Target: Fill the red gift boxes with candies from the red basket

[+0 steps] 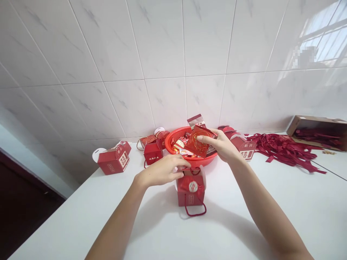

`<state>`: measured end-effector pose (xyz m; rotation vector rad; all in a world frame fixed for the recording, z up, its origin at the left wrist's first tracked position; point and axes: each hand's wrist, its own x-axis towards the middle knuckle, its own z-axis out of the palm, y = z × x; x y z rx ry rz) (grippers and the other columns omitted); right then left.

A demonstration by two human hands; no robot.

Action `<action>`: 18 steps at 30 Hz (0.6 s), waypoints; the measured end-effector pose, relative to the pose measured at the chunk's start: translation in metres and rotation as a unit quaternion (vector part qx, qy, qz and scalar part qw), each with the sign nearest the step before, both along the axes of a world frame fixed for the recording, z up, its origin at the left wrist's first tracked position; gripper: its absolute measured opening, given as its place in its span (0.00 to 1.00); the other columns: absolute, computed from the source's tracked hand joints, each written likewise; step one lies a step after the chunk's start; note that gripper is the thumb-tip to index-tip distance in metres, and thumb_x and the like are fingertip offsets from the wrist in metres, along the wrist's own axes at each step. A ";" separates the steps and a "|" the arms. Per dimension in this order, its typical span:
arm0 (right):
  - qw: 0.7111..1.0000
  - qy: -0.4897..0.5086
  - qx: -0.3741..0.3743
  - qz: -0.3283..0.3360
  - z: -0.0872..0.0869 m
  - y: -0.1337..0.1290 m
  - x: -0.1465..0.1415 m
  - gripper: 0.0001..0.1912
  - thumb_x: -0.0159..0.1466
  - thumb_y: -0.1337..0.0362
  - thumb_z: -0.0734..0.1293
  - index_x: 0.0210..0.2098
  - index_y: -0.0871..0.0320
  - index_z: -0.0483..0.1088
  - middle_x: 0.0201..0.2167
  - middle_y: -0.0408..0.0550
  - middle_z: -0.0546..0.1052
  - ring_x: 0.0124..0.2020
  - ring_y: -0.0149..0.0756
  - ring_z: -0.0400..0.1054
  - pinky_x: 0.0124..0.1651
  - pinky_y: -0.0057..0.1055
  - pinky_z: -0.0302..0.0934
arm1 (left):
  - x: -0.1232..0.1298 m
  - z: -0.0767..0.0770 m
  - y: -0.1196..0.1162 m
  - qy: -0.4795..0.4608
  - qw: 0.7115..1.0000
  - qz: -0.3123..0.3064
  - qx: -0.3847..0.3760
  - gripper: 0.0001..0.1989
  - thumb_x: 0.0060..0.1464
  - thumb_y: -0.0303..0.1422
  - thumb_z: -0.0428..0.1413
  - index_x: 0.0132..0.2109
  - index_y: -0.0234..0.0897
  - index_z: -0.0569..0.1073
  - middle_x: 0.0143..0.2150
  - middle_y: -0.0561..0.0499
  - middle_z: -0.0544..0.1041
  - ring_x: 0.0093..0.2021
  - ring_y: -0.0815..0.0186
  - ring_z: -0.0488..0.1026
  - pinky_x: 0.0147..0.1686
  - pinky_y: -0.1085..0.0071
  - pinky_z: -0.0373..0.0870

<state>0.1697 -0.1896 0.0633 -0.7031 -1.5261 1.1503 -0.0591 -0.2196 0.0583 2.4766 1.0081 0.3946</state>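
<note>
A small red gift box (187, 198) with a dark red cord handle stands open-topped near the middle of the white table. My left hand (168, 169) is at its upper left edge, fingers curled at the rim. Over the red plastic basket (169, 144) behind the box, my right hand (221, 144) pinches a red packet (197, 141) with a gold print. Wrapped sweets (181, 146) lie in the basket. A striped packet (196, 121) sticks up behind the red one.
Red boxes stand at the left (111, 162), left of the basket (153, 153) and at its right (245, 148). Dark red ribbons (282, 150) lie beside a cardboard box (300, 122) at the right. A tiled wall (165, 101) closes the back.
</note>
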 end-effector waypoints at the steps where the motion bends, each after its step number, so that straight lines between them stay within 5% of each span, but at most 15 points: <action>1: 1.000 -0.005 0.008 0.002 0.000 -0.002 0.000 0.18 0.56 0.55 0.74 0.41 0.59 0.79 0.37 0.49 0.82 0.38 0.41 0.76 0.40 0.33 0.70 | 0.000 -0.001 -0.002 0.011 1.000 0.016 0.007 0.12 0.57 0.31 0.56 0.46 0.44 0.81 0.47 0.50 0.79 0.45 0.61 0.75 0.45 0.69 0.69; 8: 0.998 -0.052 0.017 0.033 -0.002 -0.009 0.000 0.19 0.58 0.56 0.74 0.47 0.56 0.79 0.41 0.48 0.82 0.41 0.42 0.77 0.40 0.34 0.71 | -0.004 0.000 -0.007 0.025 0.999 0.028 -0.001 0.12 0.60 0.35 0.53 0.40 0.44 0.82 0.50 0.50 0.76 0.47 0.61 0.74 0.44 0.70 0.67; 13: 0.998 -0.057 0.033 0.006 0.001 -0.009 0.010 0.20 0.57 0.57 0.75 0.48 0.56 0.79 0.41 0.47 0.82 0.43 0.44 0.77 0.41 0.34 0.72 | 0.002 0.007 -0.042 0.085 0.995 -0.034 -0.033 0.06 0.56 0.36 0.58 0.37 0.44 0.81 0.38 0.50 0.79 0.38 0.62 0.75 0.38 0.70 0.67; 18: 0.999 -0.045 0.012 -0.015 0.001 -0.005 0.022 0.23 0.56 0.56 0.76 0.50 0.55 0.78 0.41 0.49 0.83 0.42 0.47 0.78 0.40 0.36 0.74 | 0.036 -0.033 -0.085 0.337 0.934 -0.057 -0.101 0.20 0.39 0.37 0.68 0.42 0.35 0.79 0.37 0.41 0.80 0.33 0.53 0.77 0.27 0.66 0.67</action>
